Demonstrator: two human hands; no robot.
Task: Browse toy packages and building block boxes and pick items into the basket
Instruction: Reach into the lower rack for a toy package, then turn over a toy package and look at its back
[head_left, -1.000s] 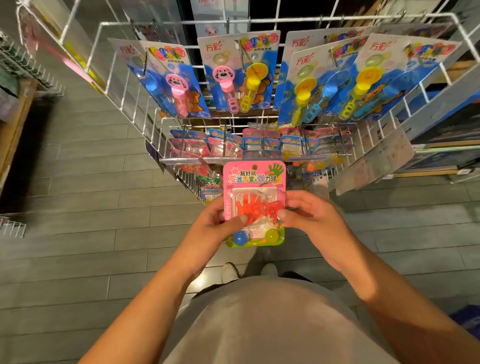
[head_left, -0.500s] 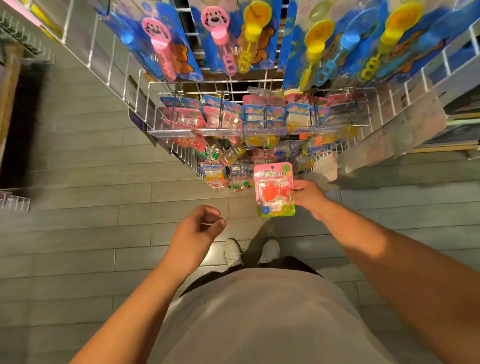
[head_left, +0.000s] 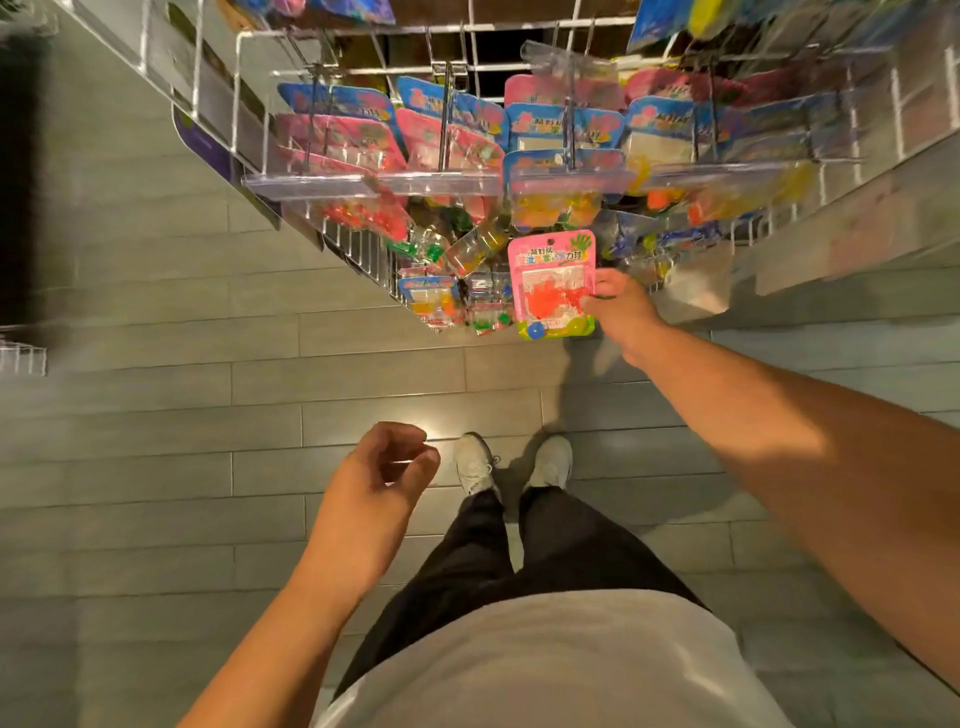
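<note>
Wire rack (head_left: 363, 249) ahead; floor (head_left: 156, 415) open left

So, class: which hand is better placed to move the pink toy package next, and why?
Right. The right hand already pinches the pink toy package by its edge near the wire rack; the left hand hangs low, holding nothing.

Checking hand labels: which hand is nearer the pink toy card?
Right. The right hand pinches the pink toy card at its right edge; the left hand hangs well below and left of it, holding nothing.
</note>
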